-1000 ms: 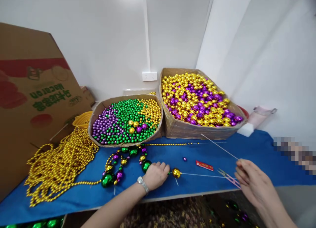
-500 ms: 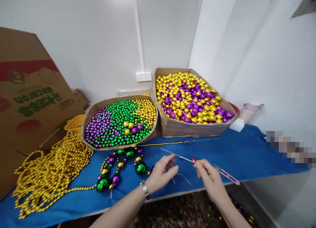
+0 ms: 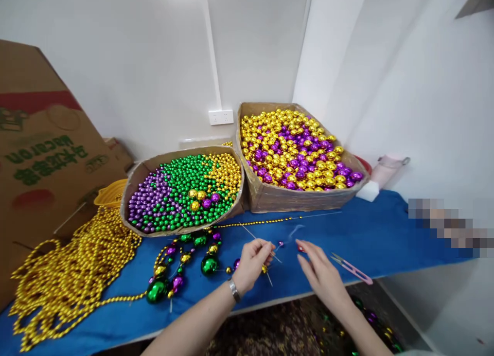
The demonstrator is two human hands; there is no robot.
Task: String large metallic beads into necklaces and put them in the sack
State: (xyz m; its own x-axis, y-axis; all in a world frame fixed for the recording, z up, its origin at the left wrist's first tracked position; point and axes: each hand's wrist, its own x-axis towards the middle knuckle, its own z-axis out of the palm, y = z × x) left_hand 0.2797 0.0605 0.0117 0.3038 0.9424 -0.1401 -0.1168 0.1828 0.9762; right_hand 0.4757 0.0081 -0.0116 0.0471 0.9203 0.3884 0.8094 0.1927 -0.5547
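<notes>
My left hand (image 3: pixel 252 266), with a metal watch band (image 3: pixel 233 289) at the wrist, pinches a clear string (image 3: pixel 249 231) between thumb and fingertips. Close to those fingertips, a small purple bead (image 3: pixel 281 243) is on the string. My right hand (image 3: pixel 320 273) has its fingers stretched out and apart. Its fingertips are at a small red object (image 3: pixel 300 248) whose kind I cannot make out. To the left of my left hand lies a strand with large green balls (image 3: pixel 209 264) and purple and gold ones. Pink-handled scissors (image 3: pixel 353 268) lie right of my right hand.
A box of small purple, green and gold beads (image 3: pixel 123 207) stands behind the strand. Beside it is a bigger box of gold and purple balls (image 3: pixel 301 201). Gold bead chains (image 3: pixel 73 273) heap at the left, by a tall carton (image 3: pixel 42 155). A blue cloth (image 3: pixel 386 232) covers the table.
The right hand has let go of the string and opened its fingers. The left hand has closed on the string, which was stretched between both hands. The view has shifted slightly.
</notes>
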